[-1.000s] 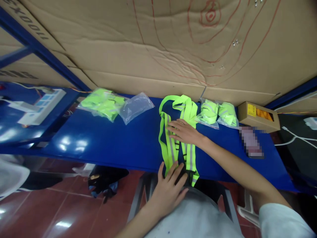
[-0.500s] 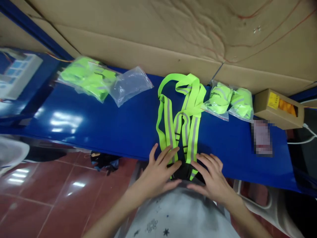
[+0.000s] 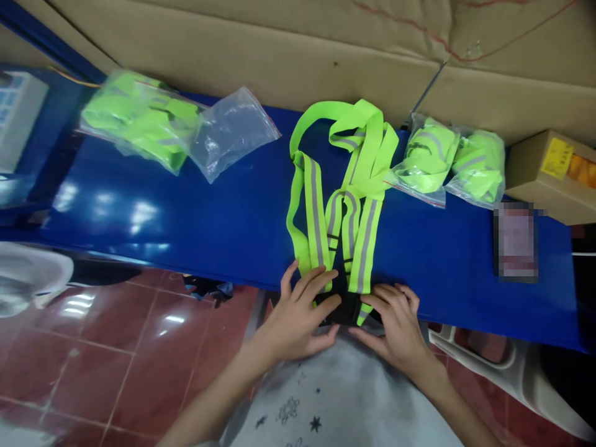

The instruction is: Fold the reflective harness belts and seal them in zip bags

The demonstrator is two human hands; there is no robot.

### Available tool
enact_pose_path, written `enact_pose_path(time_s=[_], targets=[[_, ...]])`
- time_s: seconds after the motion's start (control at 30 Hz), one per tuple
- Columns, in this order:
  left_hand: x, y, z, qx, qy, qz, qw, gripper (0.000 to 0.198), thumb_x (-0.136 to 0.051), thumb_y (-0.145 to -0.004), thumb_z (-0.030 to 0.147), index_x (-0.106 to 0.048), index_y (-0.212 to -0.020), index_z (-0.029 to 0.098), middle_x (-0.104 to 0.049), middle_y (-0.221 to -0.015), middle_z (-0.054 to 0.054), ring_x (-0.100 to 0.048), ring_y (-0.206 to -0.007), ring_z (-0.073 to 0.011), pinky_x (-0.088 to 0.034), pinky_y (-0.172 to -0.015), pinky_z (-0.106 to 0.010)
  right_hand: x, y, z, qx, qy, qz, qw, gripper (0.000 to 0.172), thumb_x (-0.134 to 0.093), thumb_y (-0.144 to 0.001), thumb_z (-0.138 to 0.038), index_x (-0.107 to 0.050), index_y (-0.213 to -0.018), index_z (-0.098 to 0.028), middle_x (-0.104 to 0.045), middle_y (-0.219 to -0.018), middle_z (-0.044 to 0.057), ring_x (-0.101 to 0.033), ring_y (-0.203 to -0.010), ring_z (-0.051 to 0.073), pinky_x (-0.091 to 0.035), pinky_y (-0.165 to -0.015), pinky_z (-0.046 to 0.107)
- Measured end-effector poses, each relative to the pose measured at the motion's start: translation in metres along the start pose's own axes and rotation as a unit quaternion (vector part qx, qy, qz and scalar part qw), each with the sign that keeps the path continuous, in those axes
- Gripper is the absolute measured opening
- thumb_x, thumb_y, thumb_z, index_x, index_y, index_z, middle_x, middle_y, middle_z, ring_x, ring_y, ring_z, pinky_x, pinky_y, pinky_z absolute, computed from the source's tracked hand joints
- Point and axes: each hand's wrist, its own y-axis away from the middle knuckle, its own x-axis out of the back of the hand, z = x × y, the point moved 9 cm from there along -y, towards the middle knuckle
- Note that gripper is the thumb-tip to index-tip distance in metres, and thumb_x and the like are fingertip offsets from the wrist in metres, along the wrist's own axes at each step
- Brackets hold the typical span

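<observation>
A fluorescent yellow-green reflective harness [image 3: 316,211] with grey stripes lies in loops on the blue table [image 3: 223,223]. Its straps run toward me, and a black part [image 3: 345,308] sits at the table's front edge. My left hand [image 3: 305,307] rests over the lower left straps, fingers spread, thumb near the black part's edge. On the other side, my right hand [image 3: 395,323] is open with its fingers bent beside the right strap end and its thumb apart, close to the black part. The palm sides of both hands are hidden.
Bagged yellow-green harnesses [image 3: 135,121] lie back left beside a clear plastic bag [image 3: 233,133]. To the right are two more bagged harnesses [image 3: 428,152], a cardboard box [image 3: 540,180] and a blurred-out flat object [image 3: 516,242]. A cardboard panel [image 3: 279,49] stands behind; white chairs [image 3: 488,366] are below.
The view has shifted, making the table items appear higher. Both hands stay near the harness's lower end, and their thumbs have come closer to the black part.
</observation>
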Motion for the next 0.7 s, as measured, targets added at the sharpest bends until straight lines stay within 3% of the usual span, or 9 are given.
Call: enact_pose_path(time_s=[0.3,0.47,0.7], targets=[[0.000,0.005,-0.001,-0.017,0.009,0.050,0.999,0.026,-0.069,-0.090,0.035,-0.067,-0.111,0.021,-0.063,-0.134,-0.014,-0.056,-0.130,-0.0308,-0.024,-0.122,-0.058,-0.005,0.004,0.008,-0.032,-0.009,-0.008,0.999,0.052,-0.065,-0.096,-0.056,-0.054,-0.131,-0.019,-0.067,-0.119,0.013,-0.060,-0.117,0.030,-0.034,-0.109,0.051],[-0.006,0.006,0.001,-0.028,0.034,0.058,0.997,0.026,-0.069,-0.091,0.034,-0.066,-0.113,0.021,-0.066,-0.129,-0.012,-0.058,-0.126,-0.0281,-0.024,-0.122,-0.055,-0.008,0.002,0.005,-0.039,-0.009,-0.034,0.999,0.063,-0.065,-0.096,-0.056,-0.048,-0.142,-0.017,-0.065,-0.126,0.015,-0.057,-0.121,0.032,-0.034,-0.108,0.051],[-0.010,0.003,0.001,-0.033,0.058,0.054,0.996,0.024,-0.067,-0.094,0.032,-0.065,-0.115,0.021,-0.068,-0.128,-0.011,-0.060,-0.126,-0.0259,-0.023,-0.123,-0.053,-0.001,-0.008,0.001,-0.010,-0.051,-0.028,0.998,0.048,-0.071,-0.096,-0.044,-0.057,-0.139,-0.027,-0.063,-0.124,0.010,-0.056,-0.119,0.030,-0.038,-0.102,0.049]])
